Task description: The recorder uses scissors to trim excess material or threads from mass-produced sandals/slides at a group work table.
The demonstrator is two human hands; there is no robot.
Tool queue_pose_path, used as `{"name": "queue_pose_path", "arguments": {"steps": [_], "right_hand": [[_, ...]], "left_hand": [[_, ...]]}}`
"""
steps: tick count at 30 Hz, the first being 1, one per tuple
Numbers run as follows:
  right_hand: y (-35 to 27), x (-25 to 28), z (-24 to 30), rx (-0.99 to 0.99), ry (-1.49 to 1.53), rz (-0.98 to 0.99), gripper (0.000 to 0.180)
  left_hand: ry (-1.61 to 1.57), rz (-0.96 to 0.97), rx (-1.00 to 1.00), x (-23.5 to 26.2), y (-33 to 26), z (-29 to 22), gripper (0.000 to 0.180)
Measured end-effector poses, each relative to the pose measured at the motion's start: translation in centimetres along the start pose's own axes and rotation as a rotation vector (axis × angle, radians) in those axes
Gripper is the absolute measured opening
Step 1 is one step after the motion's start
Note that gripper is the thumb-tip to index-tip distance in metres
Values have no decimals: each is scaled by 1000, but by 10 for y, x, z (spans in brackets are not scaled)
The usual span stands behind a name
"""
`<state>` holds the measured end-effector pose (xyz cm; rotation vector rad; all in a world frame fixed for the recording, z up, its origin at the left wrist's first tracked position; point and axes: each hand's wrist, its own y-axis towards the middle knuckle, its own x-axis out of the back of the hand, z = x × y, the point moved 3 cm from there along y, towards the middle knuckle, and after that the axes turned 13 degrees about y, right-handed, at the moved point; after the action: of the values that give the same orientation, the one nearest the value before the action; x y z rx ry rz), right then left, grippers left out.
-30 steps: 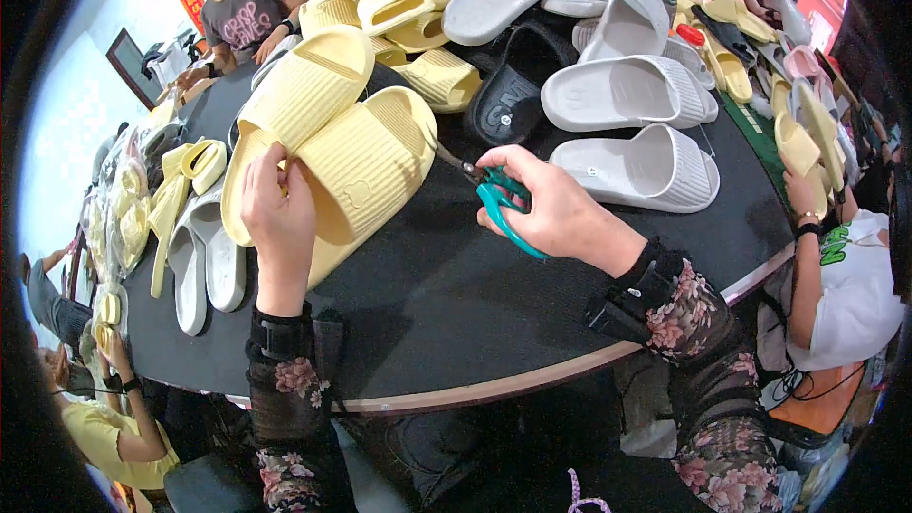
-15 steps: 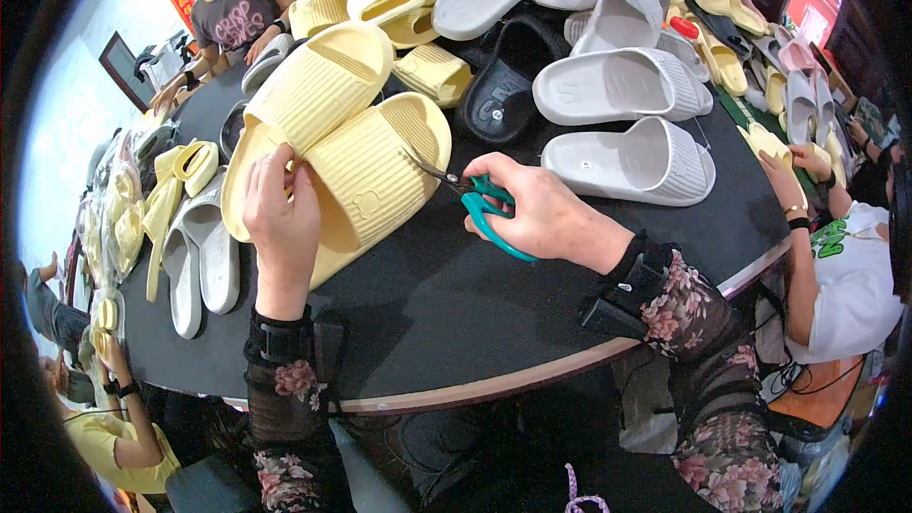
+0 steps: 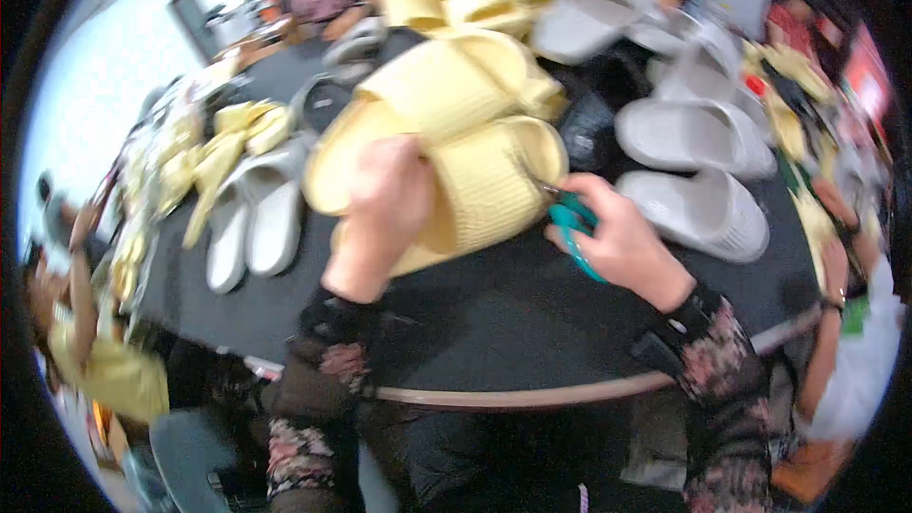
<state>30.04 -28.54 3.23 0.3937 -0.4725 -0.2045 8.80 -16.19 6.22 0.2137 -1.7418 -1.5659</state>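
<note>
Two yellow slippers lie side by side on the black table (image 3: 494, 337), the nearer slipper (image 3: 489, 180) overlapping the farther slipper (image 3: 432, 85). My left hand (image 3: 385, 214) is closed at the rear edge of the nearer slipper's ribbed strap, gripping it; blur hides the fingertips. In my right hand (image 3: 636, 247) are small scissors (image 3: 575, 233) with teal handles. Their dark blades reach over the toe end of that same strap; whether they touch it, I cannot tell.
Grey slippers (image 3: 689, 209) lie to the right, beside a black slipper (image 3: 589, 128). More yellow slippers (image 3: 475, 5) are piled behind. A grey pair (image 3: 271, 218) and bagged yellow slippers (image 3: 176, 176) lie at left. Co-workers sit or stand around the table, one in white (image 3: 864, 361) at right.
The whole view has swung, so the table and everything on it appear farther right, with blur. Both hands keep their holds on the slipper and the scissors.
</note>
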Motion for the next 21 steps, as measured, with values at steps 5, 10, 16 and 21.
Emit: {"name": "queue_pose_path", "arguments": {"steps": [5, 10, 16, 21], "right_hand": [[-6, 2, -4, -51, -43, -38, 41], [-6, -2, 2, -88, -115, -38, 36], [-4, -2, -1, -180, -3, -7, 35], [-4, 1, -1, -203, 24, -4, 34]], "left_hand": [[-141, 11, -40, -10, -2, -6, 20], [-118, 40, -57, 4, -1, -10, 16], [-106, 47, -80, 6, -2, -10, 15], [-109, 61, -92, 0, -2, -10, 16]]}}
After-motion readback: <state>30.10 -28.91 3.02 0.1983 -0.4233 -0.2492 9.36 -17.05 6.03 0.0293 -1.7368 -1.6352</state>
